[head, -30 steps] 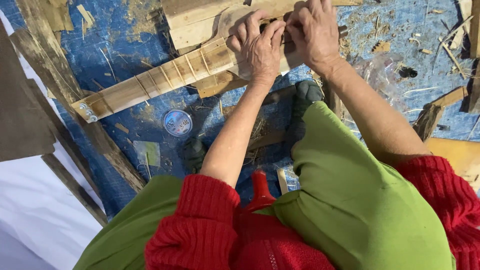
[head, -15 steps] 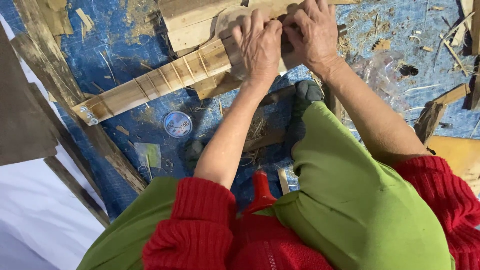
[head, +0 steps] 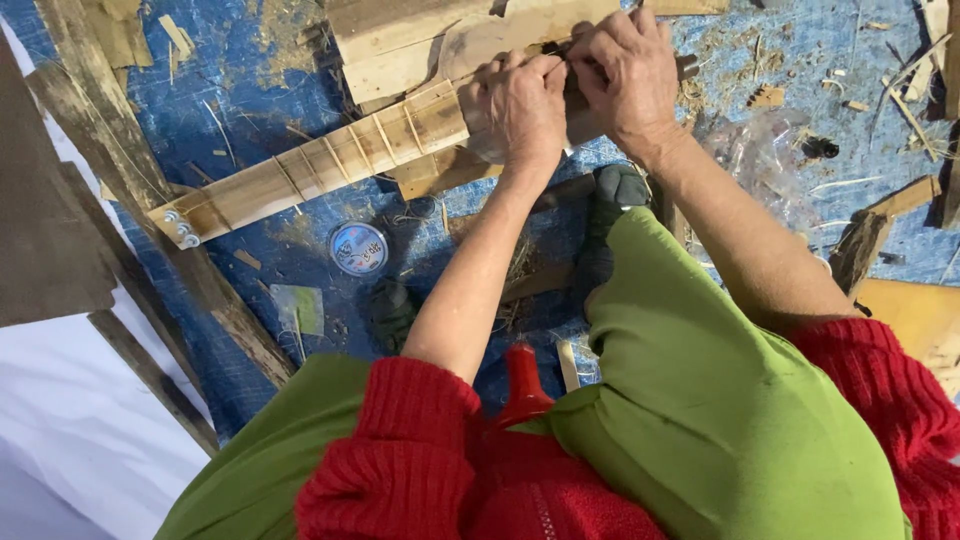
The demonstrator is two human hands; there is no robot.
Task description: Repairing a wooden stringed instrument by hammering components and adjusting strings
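A long, pale wooden neck point(head: 300, 175) with thin cross lines like frets and metal pegs at its lower left end lies slanted over a blue tarp point(head: 250, 80). Its upper right end meets a rounded pale wooden body point(head: 480, 45). My left hand point(head: 515, 105) is closed on that joint, fingers curled over the wood. My right hand point(head: 625, 75) sits right beside it, fingers pinched together on something small and dark that the hands hide. Both hands touch each other.
A small round spool of clear line point(head: 358, 248) lies on the tarp below the neck. Rough planks point(head: 110, 170) run along the left, more boards point(head: 400, 40) at the top. Wood chips, a clear plastic bag point(head: 760, 150), a red handle point(head: 522, 380) between green-clad knees.
Both hands stay on the joint of neck and body; the fingers shifted slightly, the left hand curling lower over the wood. The neck has not moved.
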